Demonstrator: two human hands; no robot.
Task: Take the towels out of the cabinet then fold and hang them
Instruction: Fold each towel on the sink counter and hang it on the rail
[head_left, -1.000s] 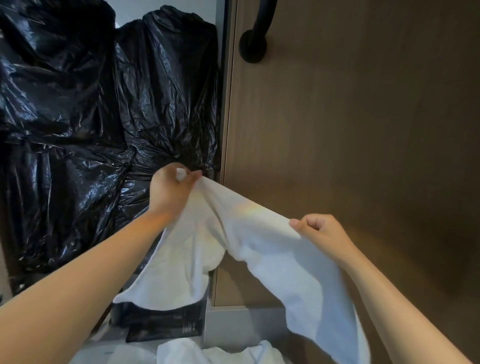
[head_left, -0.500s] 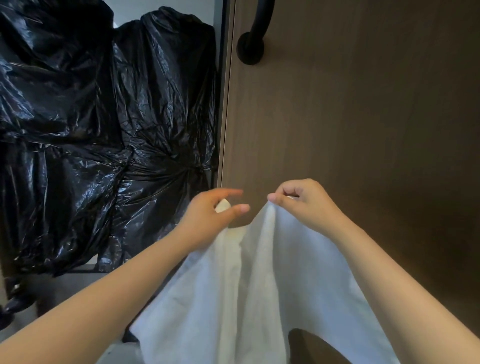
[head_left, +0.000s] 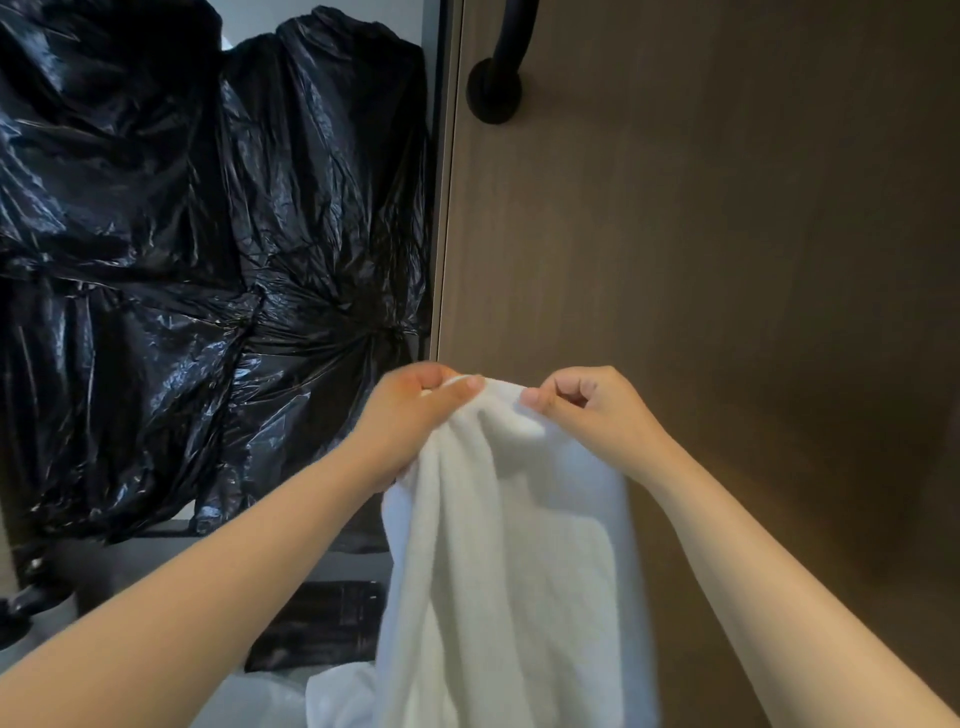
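Note:
A white towel (head_left: 498, 571) hangs folded lengthwise in front of me, its top edge held up at mid-frame. My left hand (head_left: 410, 415) grips the top left corner, thumb over the cloth. Close beside it, my right hand (head_left: 587, 410) pinches the top right part with curled fingers. The two hands are almost touching. More white towel cloth (head_left: 337, 696) lies low at the bottom edge, partly hidden behind the hanging towel.
Shiny black plastic bags (head_left: 208, 260) fill the open cabinet on the left. A brown wooden cabinet door (head_left: 701, 234) with a black bar handle (head_left: 498, 78) stands to the right. A dark flat object (head_left: 322, 623) lies on the cabinet floor below.
My hands, spread apart with the towel stretched a second ago, have come together, doubling the towel so it hangs in a narrow fold. The left hand has closed onto the joined corners.

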